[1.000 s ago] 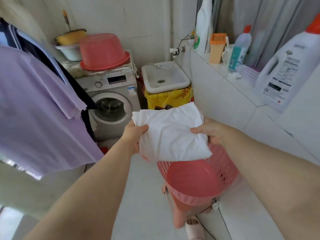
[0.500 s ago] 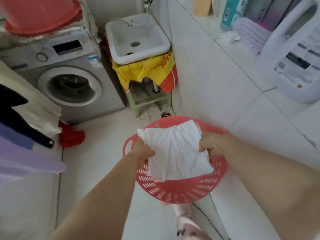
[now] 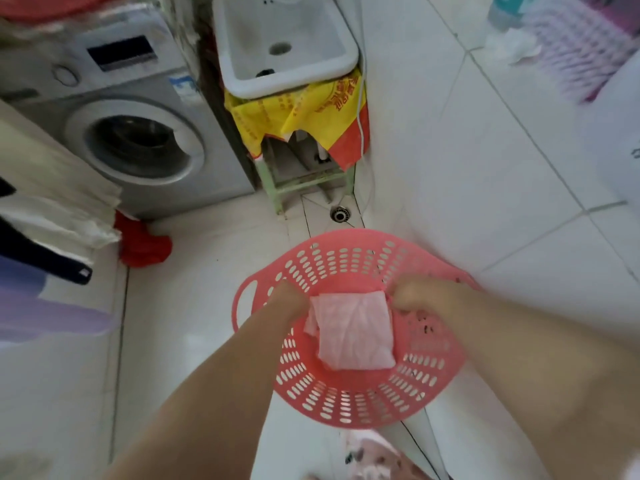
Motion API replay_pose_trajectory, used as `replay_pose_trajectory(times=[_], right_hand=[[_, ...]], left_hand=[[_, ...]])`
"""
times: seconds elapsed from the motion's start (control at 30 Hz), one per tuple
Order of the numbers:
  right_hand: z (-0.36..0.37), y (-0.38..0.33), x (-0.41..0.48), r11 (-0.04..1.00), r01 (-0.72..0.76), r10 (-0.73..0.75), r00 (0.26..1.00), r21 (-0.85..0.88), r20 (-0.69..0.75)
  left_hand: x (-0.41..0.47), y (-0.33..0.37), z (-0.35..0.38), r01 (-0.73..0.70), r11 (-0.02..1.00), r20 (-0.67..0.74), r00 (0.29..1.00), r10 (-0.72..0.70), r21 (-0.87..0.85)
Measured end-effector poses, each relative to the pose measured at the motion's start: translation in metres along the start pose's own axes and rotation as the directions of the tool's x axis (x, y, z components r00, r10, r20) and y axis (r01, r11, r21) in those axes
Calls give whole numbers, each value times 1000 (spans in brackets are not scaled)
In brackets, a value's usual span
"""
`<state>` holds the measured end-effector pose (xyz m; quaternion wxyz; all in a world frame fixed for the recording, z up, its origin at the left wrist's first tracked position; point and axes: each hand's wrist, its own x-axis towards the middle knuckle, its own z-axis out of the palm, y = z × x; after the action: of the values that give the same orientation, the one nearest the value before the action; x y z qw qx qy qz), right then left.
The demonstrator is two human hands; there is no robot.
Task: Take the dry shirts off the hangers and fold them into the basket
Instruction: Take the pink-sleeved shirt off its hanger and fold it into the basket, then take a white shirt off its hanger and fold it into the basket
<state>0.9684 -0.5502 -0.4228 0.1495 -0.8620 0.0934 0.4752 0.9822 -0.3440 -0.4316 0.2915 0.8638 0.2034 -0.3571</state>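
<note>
Folded shirt (image 3: 351, 336) low inside basket (image 3: 346, 408), on or just above bottom. Grip: left hand (image 3: 289, 301), right hand (image 3: 427, 296) apart, each pinching opposite top corner, likely to keep fold flat while laying down. Hanging clothes (image 3: 52, 306) wait at left.

Red printed characters run across the yellow sheet (image 3: 273, 116) under the sink (image 3: 311, 26), too blurred to read; the washing machine's (image 3: 221, 140) blue sticker (image 3: 183, 88) is equally illegible.
</note>
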Motion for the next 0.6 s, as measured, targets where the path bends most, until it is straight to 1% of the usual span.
replay_pose_trajectory(times=[0.17,0.23,0.3,0.37,0.5,0.6], right_hand=[[-3,-28,2,990,97,-86,992,107,-95],[-1,-41,-3,988,135,-126,986,79,-110],[4,-52,-12,984,166,-158,981,70,-114],[9,-65,-23,982,186,-183,977,20,-106],[27,-97,-49,976,219,-219,964,-15,-150],[45,-123,-77,962,272,-271,941,-25,-204]], left_hand=[[-19,3,-18,-14,991,54,998,21,-130],[-30,-6,-27,-21,983,74,997,35,-182],[-42,-17,-36,-9,974,68,997,25,-227],[-52,-29,-46,8,967,55,998,6,-255],[-84,-57,-71,-23,958,-7,1000,22,-286],[-114,-86,-88,-63,948,-48,998,51,-311]])
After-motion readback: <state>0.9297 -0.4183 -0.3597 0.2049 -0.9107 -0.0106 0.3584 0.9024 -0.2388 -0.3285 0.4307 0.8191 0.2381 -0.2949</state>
